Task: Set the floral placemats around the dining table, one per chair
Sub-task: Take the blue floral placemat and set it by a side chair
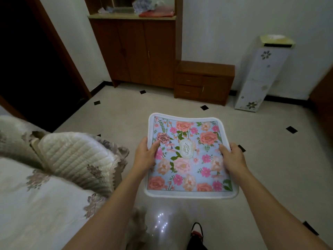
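At nine o'clock a quilted cover (54,159) with faded flower patches lies heaped, one corner folded back on itself. Just to its right the left forearm reaches up from the six-o'clock edge toward the centre, nearly straight, wrist level. The left hand (146,156) clamps the left edge of the floral placemat (189,156): thumb laid flat on the printed face, pointing toward two o'clock, the other fingers hidden beneath. The placemat is held in the air over the pale tiled floor (270,150), at the centre of the view, roughly level, its far edge bowed slightly upward and its white border showing all round. It may be more than one mat stacked; the edges do not settle that. The right hand (232,156) grips the opposite edge in mirror fashion, thumb on top angled toward ten o'clock, fingers curled under, the right forearm running back to five o'clock. At twelve o'clock stands a wooden cabinet (137,51), a low drawer unit (203,82) at one o'clock, and a white flower-printed tower (261,74) at two o'clock. A shoe (197,231) shows at six o'clock.
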`<state>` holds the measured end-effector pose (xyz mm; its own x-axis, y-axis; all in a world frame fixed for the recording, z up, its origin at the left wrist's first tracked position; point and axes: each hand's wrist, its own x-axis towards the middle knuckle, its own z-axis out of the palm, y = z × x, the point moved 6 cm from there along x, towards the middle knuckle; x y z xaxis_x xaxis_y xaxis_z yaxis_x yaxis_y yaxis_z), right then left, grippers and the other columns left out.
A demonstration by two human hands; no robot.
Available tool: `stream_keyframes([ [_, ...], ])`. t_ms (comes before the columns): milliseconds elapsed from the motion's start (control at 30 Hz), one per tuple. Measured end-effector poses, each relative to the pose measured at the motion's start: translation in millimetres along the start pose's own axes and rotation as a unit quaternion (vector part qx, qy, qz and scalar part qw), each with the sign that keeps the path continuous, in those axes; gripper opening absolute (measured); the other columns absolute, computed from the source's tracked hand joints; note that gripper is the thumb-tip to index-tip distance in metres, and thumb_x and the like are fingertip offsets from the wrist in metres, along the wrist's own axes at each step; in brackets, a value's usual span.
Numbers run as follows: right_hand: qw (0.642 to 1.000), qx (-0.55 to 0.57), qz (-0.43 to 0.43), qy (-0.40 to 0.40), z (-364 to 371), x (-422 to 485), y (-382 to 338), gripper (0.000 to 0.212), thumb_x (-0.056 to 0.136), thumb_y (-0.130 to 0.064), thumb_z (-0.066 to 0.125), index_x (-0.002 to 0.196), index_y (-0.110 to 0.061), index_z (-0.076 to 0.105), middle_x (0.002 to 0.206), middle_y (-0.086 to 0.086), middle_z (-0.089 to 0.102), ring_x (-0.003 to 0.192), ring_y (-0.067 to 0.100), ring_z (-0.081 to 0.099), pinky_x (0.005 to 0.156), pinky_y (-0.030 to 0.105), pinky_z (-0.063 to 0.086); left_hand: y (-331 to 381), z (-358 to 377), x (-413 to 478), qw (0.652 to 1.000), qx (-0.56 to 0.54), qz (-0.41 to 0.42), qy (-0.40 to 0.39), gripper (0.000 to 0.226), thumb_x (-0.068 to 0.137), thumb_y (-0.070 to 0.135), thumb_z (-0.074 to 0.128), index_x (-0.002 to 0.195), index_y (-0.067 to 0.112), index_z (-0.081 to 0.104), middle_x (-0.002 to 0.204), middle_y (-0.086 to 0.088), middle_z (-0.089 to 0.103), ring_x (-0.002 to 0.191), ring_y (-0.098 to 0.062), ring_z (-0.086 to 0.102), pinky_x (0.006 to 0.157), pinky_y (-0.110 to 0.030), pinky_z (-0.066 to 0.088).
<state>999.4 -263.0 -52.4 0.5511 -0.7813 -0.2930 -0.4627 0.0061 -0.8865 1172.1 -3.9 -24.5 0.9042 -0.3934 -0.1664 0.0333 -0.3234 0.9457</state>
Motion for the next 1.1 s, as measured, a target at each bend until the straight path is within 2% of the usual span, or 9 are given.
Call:
stream_keyframes([
  [233,0.999,-0.021,-0.023,-0.041,-2.0,114.2,-45.4,0.018,0.097,-0.04,0.054,0.095,-0.021,0.056,0.092,0.011,0.072,0.078,0.029,0.073,0.074,0.052,0.061,26.2,36.4,84.4,0.998,0.007,-0.018,0.059,0.019,0.098,0.035,0.058,0.108,0.019,0.055,0.093,-0.007,0.074,0.076,-0.021,0.075,0.069,-0.05,0.062],
  [433,0.994,-0.029,-0.029,-0.097,34.5,179.4,-72.6,0.013,0.097,-0.038,0.055,0.094,-0.025,0.057,0.091,0.01,0.073,0.077,0.029,0.074,0.073,0.053,0.061,23.7,30.8,131.4,0.995,0.009,-0.039,0.096,0.019,0.096,0.04,0.058,0.106,0.024,0.054,0.091,-0.008,0.075,0.076,-0.024,0.076,0.069,-0.052,0.062],
  [567,0.99,-0.04,-0.039,-0.129,73.9,210.4,-92.0,0.014,0.096,-0.038,0.055,0.094,-0.024,0.058,0.089,0.01,0.074,0.075,0.029,0.074,0.072,0.053,0.061,22.2,12.4,158.8,0.991,-0.004,-0.051,0.124,0.024,0.098,0.038,0.057,0.112,0.019,0.052,0.094,-0.009,0.075,0.078,-0.024,0.076,0.073,-0.051,0.062],
  [700,0.986,-0.056,-0.051,-0.147,113.9,234.6,-116.4,0.014,0.099,-0.034,0.053,0.097,-0.021,0.056,0.089,0.01,0.073,0.075,0.027,0.074,0.073,0.049,0.062,8.6,-9.1,197.0,0.987,-0.009,-0.065,0.143,0.026,0.095,0.043,0.058,0.11,0.022,0.053,0.093,-0.009,0.075,0.078,-0.025,0.076,0.072,-0.052,0.062],
  [867,0.984,-0.074,-0.059,-0.152,167.8,280.7,-148.8,0.016,0.1,-0.034,0.052,0.097,-0.019,0.057,0.089,0.01,0.072,0.076,0.027,0.073,0.074,0.049,0.062,6.0,-31.0,256.1,0.983,-0.031,-0.063,0.169,0.018,0.098,0.033,0.058,0.108,0.018,0.055,0.093,-0.01,0.076,0.074,-0.022,0.076,0.069,-0.046,0.063],
  [1100,0.979,-0.06,-0.068,-0.182,286.1,348.8,-228.9,0.016,0.1,-0.035,0.052,0.101,-0.02,0.057,0.089,0.008,0.074,0.072,0.025,0.075,0.071,0.049,0.063,3.9,-112.3,371.9,0.976,-0.028,-0.062,0.206,0.024,0.098,0.035,0.057,0.113,0.016,0.055,0.094,-0.008,0.075,0.074,-0.02,0.075,0.068,-0.045,0.063],
])
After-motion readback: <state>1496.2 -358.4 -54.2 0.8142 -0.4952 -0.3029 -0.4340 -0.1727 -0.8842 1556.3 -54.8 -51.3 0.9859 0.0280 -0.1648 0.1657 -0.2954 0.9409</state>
